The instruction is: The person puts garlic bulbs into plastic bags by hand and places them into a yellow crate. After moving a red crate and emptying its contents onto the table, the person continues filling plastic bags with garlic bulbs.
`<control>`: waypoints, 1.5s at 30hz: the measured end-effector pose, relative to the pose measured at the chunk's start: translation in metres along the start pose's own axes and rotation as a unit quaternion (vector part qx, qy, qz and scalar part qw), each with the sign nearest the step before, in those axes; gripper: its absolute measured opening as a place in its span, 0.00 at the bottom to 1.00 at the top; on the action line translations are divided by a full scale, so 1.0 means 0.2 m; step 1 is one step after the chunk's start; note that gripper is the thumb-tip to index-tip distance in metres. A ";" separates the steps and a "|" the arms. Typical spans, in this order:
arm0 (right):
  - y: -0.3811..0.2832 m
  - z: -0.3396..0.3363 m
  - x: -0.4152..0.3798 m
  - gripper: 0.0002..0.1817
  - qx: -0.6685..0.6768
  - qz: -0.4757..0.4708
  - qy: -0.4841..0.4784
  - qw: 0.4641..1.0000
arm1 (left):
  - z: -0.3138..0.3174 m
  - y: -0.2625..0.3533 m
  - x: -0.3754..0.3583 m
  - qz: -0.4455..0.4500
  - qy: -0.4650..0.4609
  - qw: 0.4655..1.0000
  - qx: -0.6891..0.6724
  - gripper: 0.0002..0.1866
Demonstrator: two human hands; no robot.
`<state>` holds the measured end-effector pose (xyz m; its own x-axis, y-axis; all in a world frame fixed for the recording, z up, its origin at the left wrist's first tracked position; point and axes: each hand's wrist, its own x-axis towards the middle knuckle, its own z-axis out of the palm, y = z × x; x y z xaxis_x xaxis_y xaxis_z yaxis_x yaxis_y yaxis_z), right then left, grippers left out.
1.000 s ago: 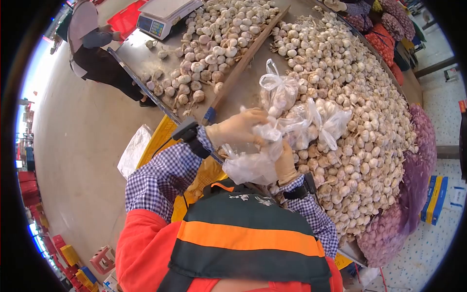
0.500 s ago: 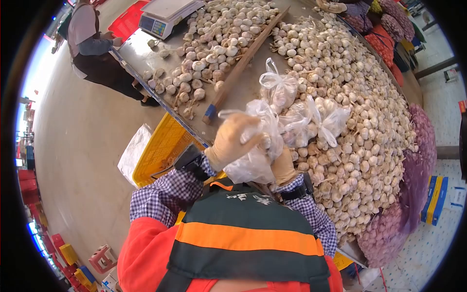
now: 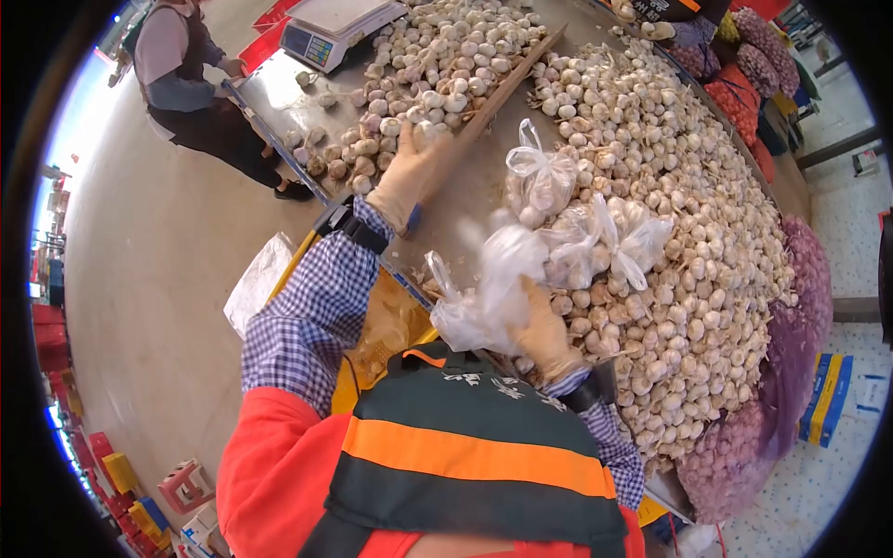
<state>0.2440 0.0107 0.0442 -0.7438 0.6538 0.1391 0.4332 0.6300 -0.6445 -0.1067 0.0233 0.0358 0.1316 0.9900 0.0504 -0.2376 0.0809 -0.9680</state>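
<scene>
My left hand (image 3: 409,175), in a pale glove, is stretched over the near end of the wooden bar (image 3: 493,102). Its thumb and fingers are apart, at the edge of the far garlic bulbs (image 3: 367,147); motion blurs the fingertips, and I see no firm grip. My right hand (image 3: 542,333), also gloved, is closed on the side of a clear plastic bag (image 3: 498,288), which is crumpled and partly blurred. What the bag contains is hard to make out. Beside it on the pile lie tied bags of garlic (image 3: 541,181), with looped handles.
A large garlic pile (image 3: 688,232) covers the right side of the metal table (image 3: 456,219). A digital scale (image 3: 326,33) stands at the far left. A yellow crate (image 3: 386,325) sits below the table edge. Another person (image 3: 186,84) stands at the left. Purple net sacks (image 3: 735,456) hang at the right.
My left hand has moved from the plastic bag up and away to the far garlic beyond the bar. The bag has sagged and shifted slightly; my right hand still grips it.
</scene>
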 end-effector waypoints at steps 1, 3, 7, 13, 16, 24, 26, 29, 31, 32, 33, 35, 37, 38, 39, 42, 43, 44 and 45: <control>-0.06 -0.02 -0.03 0.37 -0.105 0.040 -0.094 0.989 | -0.01 0.01 0.01 -0.103 0.054 0.928 -0.355 0.34; -0.07 0.03 -0.07 0.34 -0.097 0.075 -0.172 0.977 | -0.27 -0.26 -0.08 -0.037 0.046 0.322 -0.945 0.46; -0.06 0.14 -0.09 0.19 0.004 0.024 -0.123 0.992 | -0.71 -0.31 -0.27 0.197 0.039 0.282 -0.938 0.54; -0.31 -0.04 0.06 0.14 0.294 0.011 -0.050 0.954 | -0.54 -0.52 -0.53 0.066 -0.083 0.147 -0.983 0.34; -0.16 -0.12 0.15 0.18 0.223 0.040 0.101 0.969 | -0.28 -0.42 -0.87 -0.083 -0.125 0.088 -0.985 0.24; 0.38 -0.18 0.36 0.15 -0.319 0.053 0.024 0.946 | -0.29 -0.10 -1.26 -0.007 -0.290 0.408 -0.866 0.38; 0.41 -0.19 0.41 0.08 -0.377 0.038 -0.040 0.925 | -0.34 -0.21 -1.01 -0.069 -0.278 0.196 -0.938 0.26; 0.38 -0.23 0.45 0.07 -0.329 -0.055 0.025 0.942 | -0.46 -0.36 -0.70 -0.135 -0.180 0.045 -0.973 0.19; 0.24 -0.32 0.49 0.06 -0.222 -0.072 0.045 0.971 | -0.51 -0.41 -0.55 -0.126 -0.088 0.041 -0.987 0.26; 0.17 -0.37 0.49 0.06 -0.223 -0.079 0.043 0.971 | -0.53 -0.43 -0.49 -0.120 -0.042 0.054 -0.990 0.32; 0.12 -0.40 0.48 0.06 -0.066 -0.046 0.039 0.996 | -0.54 -0.41 -0.43 -0.124 -0.041 0.054 -0.990 0.32; 0.04 -0.41 0.48 0.11 0.203 0.035 0.002 0.979 | -0.55 -0.37 -0.31 -0.099 0.129 0.158 -0.974 0.46; -0.14 -0.48 0.52 0.12 0.313 0.104 -0.004 0.944 | -0.55 -0.41 -0.25 -0.092 0.100 0.036 -0.990 0.49; -0.22 -0.51 0.53 0.13 0.418 0.172 -0.012 0.892 | -0.54 -0.45 -0.23 -0.085 0.068 -0.086 -0.990 0.53; -0.14 -0.43 0.55 0.15 0.410 0.190 -0.009 0.892 | -0.49 -0.50 -0.23 -0.079 -0.078 -0.225 -0.968 0.47; 0.22 -0.03 0.55 0.16 0.347 0.307 -0.024 0.886 | -0.49 -0.33 -0.20 -0.127 -0.147 -0.134 -0.972 0.37; 0.32 0.12 0.52 0.17 0.285 0.265 0.013 0.921 | -0.51 -0.26 -0.20 -0.176 -0.184 0.019 -0.967 0.26; 0.36 0.21 0.48 0.17 0.221 0.218 0.048 0.949 | -0.50 -0.19 -0.21 -0.185 -0.189 0.018 -0.964 0.26; 0.27 0.22 0.43 0.19 0.217 0.190 0.060 0.956 | -0.50 -0.13 -0.22 -0.213 -0.249 0.020 -0.945 0.25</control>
<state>0.1807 0.0831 -0.0105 -0.4991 0.8609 -0.0989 0.3899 0.1211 -0.9129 -0.0094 -0.0347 0.0345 -0.4026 0.8624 -0.3069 0.2050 0.4117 0.8880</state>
